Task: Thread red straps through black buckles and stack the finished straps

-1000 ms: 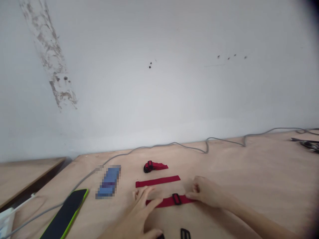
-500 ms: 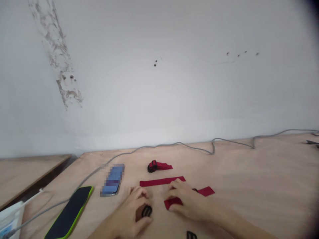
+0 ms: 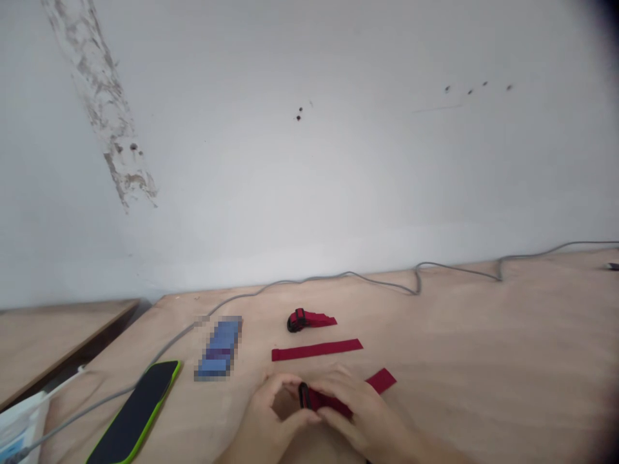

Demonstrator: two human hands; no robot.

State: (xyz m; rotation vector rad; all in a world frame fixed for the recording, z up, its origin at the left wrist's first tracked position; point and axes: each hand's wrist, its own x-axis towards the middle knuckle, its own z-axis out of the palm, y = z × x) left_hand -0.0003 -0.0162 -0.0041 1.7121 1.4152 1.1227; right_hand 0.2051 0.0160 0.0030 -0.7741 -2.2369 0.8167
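My left hand (image 3: 273, 419) and my right hand (image 3: 360, 415) meet near the table's front edge, both closed on a red strap (image 3: 382, 380). A black buckle (image 3: 304, 394) sits on the strap between my fingertips; the strap's free end pokes out to the right of my right hand. Beyond my hands a flat red strap (image 3: 316, 350) lies loose on the wooden table (image 3: 483, 348). Farther back lies a folded red strap with a black buckle (image 3: 307, 319).
A phone in a green case (image 3: 138, 412) lies at the left, a blue blurred item (image 3: 218, 348) beside it. A grey cable (image 3: 338, 278) runs along the table's back edge by the white wall. White packaging (image 3: 17, 425) shows at the far left.
My hands have drawn together toward me. The black buckle that my left hand held apart from the strap now sits on the strap. The strap's free end has slid left.
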